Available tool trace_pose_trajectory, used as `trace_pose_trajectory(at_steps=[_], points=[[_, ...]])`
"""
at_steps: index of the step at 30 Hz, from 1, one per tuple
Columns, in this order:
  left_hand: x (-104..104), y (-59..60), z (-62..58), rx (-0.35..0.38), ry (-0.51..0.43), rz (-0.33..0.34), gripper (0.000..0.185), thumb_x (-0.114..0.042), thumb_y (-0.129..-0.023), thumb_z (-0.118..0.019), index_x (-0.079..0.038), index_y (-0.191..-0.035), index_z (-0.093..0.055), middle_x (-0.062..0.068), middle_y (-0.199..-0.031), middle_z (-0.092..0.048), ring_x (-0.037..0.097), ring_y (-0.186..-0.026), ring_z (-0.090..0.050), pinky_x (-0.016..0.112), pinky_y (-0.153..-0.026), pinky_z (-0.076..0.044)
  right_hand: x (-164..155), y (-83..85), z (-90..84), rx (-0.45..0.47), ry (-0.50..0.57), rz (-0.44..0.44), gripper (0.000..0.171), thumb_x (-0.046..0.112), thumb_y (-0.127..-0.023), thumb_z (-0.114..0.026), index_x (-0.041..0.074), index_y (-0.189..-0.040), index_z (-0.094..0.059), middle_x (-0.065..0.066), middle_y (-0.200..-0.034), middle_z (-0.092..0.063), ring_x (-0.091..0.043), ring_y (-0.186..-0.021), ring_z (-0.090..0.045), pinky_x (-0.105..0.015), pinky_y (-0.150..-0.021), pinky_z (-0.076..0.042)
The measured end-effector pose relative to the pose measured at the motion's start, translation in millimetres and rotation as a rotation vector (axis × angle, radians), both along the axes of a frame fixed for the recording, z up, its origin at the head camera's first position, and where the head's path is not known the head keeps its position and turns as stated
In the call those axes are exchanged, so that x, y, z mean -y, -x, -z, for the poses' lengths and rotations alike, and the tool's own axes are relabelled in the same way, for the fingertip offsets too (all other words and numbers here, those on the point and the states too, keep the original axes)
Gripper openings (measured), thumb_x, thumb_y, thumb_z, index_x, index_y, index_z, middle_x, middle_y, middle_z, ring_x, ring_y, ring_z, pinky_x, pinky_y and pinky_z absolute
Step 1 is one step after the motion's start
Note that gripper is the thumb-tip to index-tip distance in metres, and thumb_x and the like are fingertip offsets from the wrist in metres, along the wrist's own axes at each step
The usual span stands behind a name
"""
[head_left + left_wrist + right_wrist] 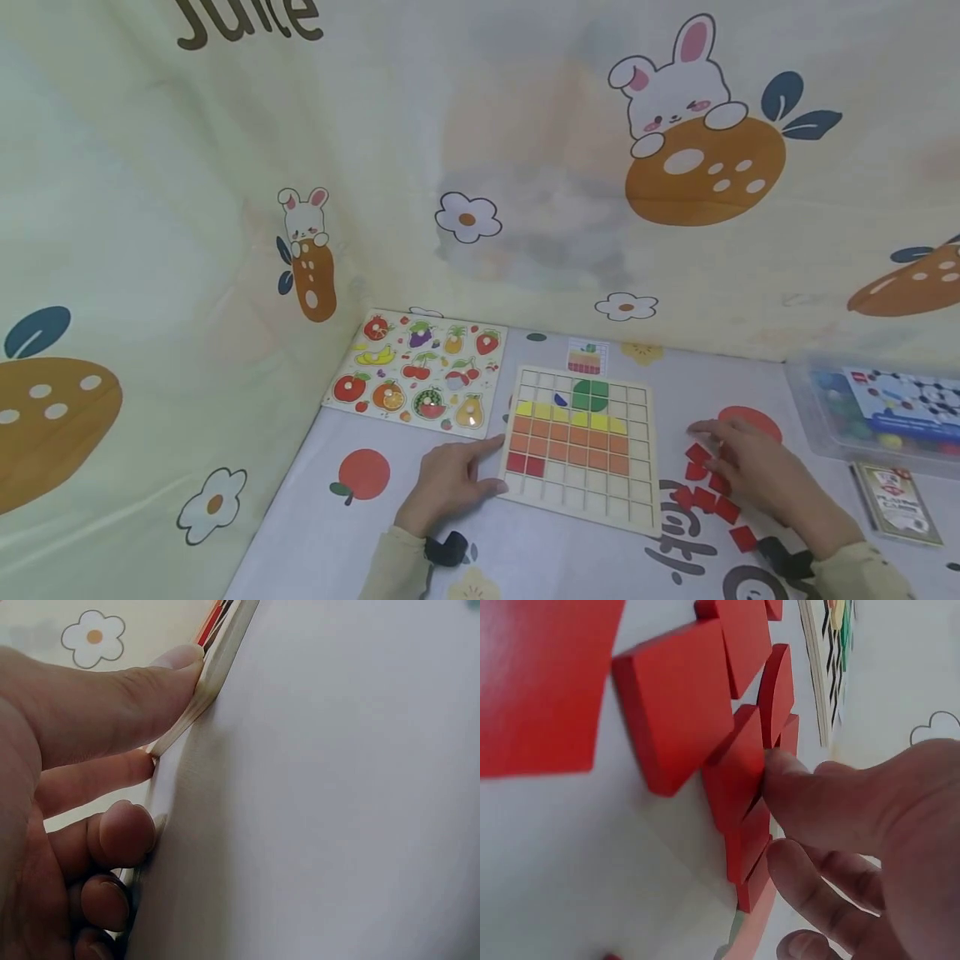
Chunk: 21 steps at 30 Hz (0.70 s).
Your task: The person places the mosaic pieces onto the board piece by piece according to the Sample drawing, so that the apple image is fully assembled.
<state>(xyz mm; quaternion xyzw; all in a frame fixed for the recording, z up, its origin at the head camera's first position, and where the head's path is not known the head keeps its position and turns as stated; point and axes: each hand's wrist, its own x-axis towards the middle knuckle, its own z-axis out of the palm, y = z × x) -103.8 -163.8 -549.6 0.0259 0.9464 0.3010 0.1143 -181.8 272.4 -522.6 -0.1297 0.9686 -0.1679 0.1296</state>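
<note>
A wooden grid board (600, 500) lies on the table, partly filled with yellow, orange, green and two red tiles. My left hand (480, 471) rests on the table at the board's near-left corner. Its thumb (135, 697) presses against the board's edge (225, 652), the index fingertip touches the corner, and the other fingers are curled on the cloth. My right hand (738, 458) lies over a pile of loose red square tiles (705, 498) to the right of the board. The right thumb (817, 802) touches the edge of a tilted red tile (735, 780).
A fruit peg puzzle (420, 371) lies at the back left by the cartoon-printed curtain. A small picture card (587, 357) sits behind the board. A clear plastic box (877, 408) of coloured pieces and a small card box (896, 500) stand at the right.
</note>
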Motion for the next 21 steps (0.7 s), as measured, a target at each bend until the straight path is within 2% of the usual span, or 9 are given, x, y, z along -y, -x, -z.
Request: trace_pose_trajectory(at_steps=[3,8,14,17,21], points=[[0.7,0.4,0.4,-0.007,0.001,0.007,0.067,-0.045,-0.088,-0.085,-0.034,-0.150,-0.062,-0.007,-0.065,-0.048,0.009,-0.059,-0.043,0.026,-0.062,-0.031,0.0,2.6,-0.6,0.029,0.008,-0.008,0.046,0.011,-0.085,-0.088,0.011,-0.128,-0.071,-0.011,-0.108,-0.065,-0.025,-0.090,-0.061,-0.051,-0.080,-0.061],[1.0,0.9,0.9,-0.012,-0.008,0.017,0.067,-0.046,-0.088,-0.085,-0.034,-0.150,-0.062,-0.007,-0.064,-0.048,0.009,-0.059,-0.042,0.026,-0.063,-0.032,-3.4,7.5,0.0,0.033,0.015,-0.003,0.040,0.015,-0.082,-0.091,0.007,-0.116,-0.071,-0.006,-0.100,-0.069,-0.020,-0.083,-0.061,-0.050,-0.081,-0.061],[0.5,0.3,0.5,-0.008,-0.008,0.017,0.067,-0.046,-0.088,-0.085,-0.034,-0.150,-0.062,-0.007,-0.064,-0.047,0.009,-0.059,-0.042,0.026,-0.063,-0.032,-4.0,3.7,5.1,0.040,0.105,0.057,0.034,0.016,-0.085,-0.090,0.008,-0.109,-0.066,-0.002,-0.090,-0.068,-0.015,-0.068,-0.059,-0.033,-0.069,-0.059],[0.3,-0.2,-0.2,-0.007,-0.008,0.013,0.067,-0.045,-0.088,-0.085,-0.033,-0.150,-0.062,-0.007,-0.065,-0.047,0.009,-0.059,-0.042,0.026,-0.063,-0.032,0.5,-3.7,5.7,-0.007,0.177,0.077,0.038,0.019,-0.090,-0.086,0.008,-0.119,-0.064,-0.001,-0.087,-0.069,-0.013,-0.064,-0.060,-0.028,-0.062,-0.056],[0.0,-1.1,-0.3,-0.010,-0.008,0.010,0.067,-0.044,-0.088,-0.085,-0.033,-0.150,-0.062,-0.007,-0.065,-0.047,0.010,-0.060,-0.043,0.026,-0.064,-0.032,14.6,-15.1,2.7,-0.087,0.282,0.078,0.043,0.019,-0.093,-0.082,0.009,-0.132,-0.065,-0.001,-0.086,-0.071,-0.012,-0.063,-0.061,-0.026,-0.057,-0.054]])
